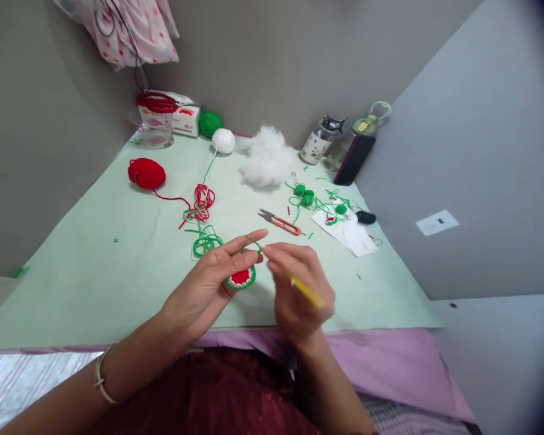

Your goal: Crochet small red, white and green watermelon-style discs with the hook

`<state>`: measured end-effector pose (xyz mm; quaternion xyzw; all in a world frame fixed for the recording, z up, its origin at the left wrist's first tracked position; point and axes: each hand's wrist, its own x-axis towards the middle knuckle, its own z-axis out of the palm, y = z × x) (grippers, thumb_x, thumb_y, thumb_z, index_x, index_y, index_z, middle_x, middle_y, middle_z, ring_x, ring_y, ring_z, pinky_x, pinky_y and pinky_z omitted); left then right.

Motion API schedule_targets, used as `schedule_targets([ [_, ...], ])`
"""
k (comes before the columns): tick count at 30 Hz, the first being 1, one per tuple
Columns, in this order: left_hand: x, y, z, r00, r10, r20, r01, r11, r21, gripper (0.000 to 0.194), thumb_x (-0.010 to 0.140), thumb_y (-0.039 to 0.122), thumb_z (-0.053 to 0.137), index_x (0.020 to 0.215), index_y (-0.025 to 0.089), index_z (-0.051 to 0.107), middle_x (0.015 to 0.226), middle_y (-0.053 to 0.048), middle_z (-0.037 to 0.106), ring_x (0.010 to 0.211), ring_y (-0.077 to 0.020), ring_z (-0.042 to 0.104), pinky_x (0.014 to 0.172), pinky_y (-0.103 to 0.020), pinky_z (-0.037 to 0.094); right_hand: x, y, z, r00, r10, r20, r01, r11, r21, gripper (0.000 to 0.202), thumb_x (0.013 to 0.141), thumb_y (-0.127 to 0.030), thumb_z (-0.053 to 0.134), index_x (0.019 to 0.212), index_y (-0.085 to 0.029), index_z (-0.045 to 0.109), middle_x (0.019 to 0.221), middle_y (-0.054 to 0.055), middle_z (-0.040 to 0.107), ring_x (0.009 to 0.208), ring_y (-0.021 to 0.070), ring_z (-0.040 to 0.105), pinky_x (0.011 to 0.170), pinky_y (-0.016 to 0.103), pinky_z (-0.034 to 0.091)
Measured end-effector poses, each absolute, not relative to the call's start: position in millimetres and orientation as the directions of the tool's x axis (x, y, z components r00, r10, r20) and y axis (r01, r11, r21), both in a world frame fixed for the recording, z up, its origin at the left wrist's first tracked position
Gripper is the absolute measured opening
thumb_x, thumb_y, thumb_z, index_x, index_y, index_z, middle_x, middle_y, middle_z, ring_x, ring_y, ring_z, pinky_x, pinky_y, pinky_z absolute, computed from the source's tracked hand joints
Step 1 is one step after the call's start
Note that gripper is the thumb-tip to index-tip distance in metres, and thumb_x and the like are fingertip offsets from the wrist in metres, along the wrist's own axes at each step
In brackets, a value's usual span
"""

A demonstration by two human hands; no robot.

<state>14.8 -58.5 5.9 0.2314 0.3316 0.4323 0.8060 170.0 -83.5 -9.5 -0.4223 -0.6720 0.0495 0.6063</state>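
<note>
My left hand pinches a small round crochet piece with a red centre, a white ring and a green edge. Green yarn runs over its raised index finger. In my right hand is a yellow-handled crochet hook, its tip at the yarn beside the piece and partly hidden by the fingers. Loose green yarn lies just beyond my left hand, with tangled red yarn behind it. Orange-handled snips rest on the table past both hands.
A red yarn ball sits at the left. Toward the back are a white yarn ball, a green ball, fluffy stuffing and a pen cup. A phone leans at right, behind a white tissue.
</note>
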Motion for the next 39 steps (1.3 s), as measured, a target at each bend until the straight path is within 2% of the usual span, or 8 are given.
schedule_targets([
  [5,17,-60,5,0.264,0.941,-0.212,-0.529,0.325,0.784,0.042,0.079,0.02,0.091,0.118,0.03,0.083,0.077,0.004,0.064,0.068,-0.0056,0.052,0.065,-0.014,0.043,169,-82,-5,0.225,0.821,0.524,0.129,0.508,-0.851,0.023,0.103,-0.02,0.057,0.103,-0.028,0.078,0.086,0.001,0.072,0.066,0.0131,0.064,0.06,0.031,0.056],
  [10,23,-66,3,0.345,0.91,-0.227,-0.552,0.393,0.735,0.047,0.082,0.026,0.09,0.127,0.03,0.079,0.081,0.002,0.069,0.073,-0.0075,0.056,0.072,-0.017,0.045,162,-88,-14,0.115,0.607,0.786,0.544,0.624,-0.562,0.034,0.095,-0.012,0.069,0.118,-0.036,0.078,0.107,0.005,0.076,0.095,0.0198,0.071,0.079,0.036,0.06],
  [14,18,-63,5,0.389,0.867,-0.312,-0.498,0.482,0.721,0.037,0.082,0.026,0.088,0.119,0.024,0.083,0.084,0.0,0.069,0.073,-0.0083,0.055,0.068,-0.017,0.043,170,-83,-9,0.303,0.773,0.557,0.194,0.522,-0.831,0.017,0.099,-0.019,0.064,0.099,-0.027,0.079,0.087,0.003,0.072,0.07,0.0143,0.065,0.063,0.032,0.056],
  [17,17,-61,10,0.338,0.909,-0.244,-0.464,0.386,0.798,0.026,0.078,0.024,0.09,0.104,0.023,0.085,0.077,0.003,0.066,0.068,-0.0082,0.052,0.064,-0.018,0.041,172,-80,-3,0.33,0.856,0.397,-0.088,0.447,-0.89,0.017,0.099,-0.025,0.065,0.09,-0.024,0.079,0.085,0.002,0.07,0.062,0.0106,0.059,0.058,0.028,0.051],
  [22,18,-63,17,0.304,0.946,-0.114,-0.471,0.253,0.845,0.007,0.082,0.024,0.088,0.082,0.022,0.081,0.074,0.003,0.069,0.072,-0.0097,0.058,0.066,-0.019,0.043,162,-83,5,0.211,0.853,0.477,0.025,0.483,-0.875,0.014,0.098,-0.023,0.069,0.098,-0.028,0.082,0.084,0.0,0.071,0.077,0.0128,0.062,0.071,0.03,0.053],
  [27,15,-67,24,0.33,0.937,-0.119,-0.479,0.275,0.834,0.025,0.08,0.025,0.09,0.104,0.028,0.083,0.078,0.003,0.069,0.078,-0.0102,0.064,0.072,-0.019,0.046,155,-85,13,0.176,0.866,0.468,0.006,0.475,-0.88,0.014,0.098,-0.024,0.069,0.097,-0.028,0.082,0.087,0.0,0.071,0.07,0.0116,0.063,0.066,0.029,0.055],
  [34,-8,-63,28,0.406,0.889,-0.21,-0.438,0.391,0.81,0.05,0.077,0.028,0.092,0.126,0.028,0.079,0.076,0.005,0.057,0.062,-0.0054,0.045,0.059,-0.018,0.037,171,-82,19,0.364,0.844,0.394,-0.154,0.472,-0.868,0.013,0.096,-0.029,0.071,0.088,-0.022,0.079,0.084,0.001,0.072,0.063,0.0103,0.063,0.06,0.026,0.054],
  [39,-16,-63,28,0.333,0.926,-0.177,-0.407,0.31,0.859,0.042,0.077,0.028,0.092,0.117,0.025,0.081,0.076,0.003,0.059,0.065,-0.0072,0.046,0.062,-0.019,0.038,178,-80,24,0.345,0.869,0.355,-0.236,0.447,-0.863,0.013,0.093,-0.029,0.074,0.084,-0.022,0.079,0.08,0.001,0.071,0.059,0.0092,0.063,0.053,0.023,0.054],
])
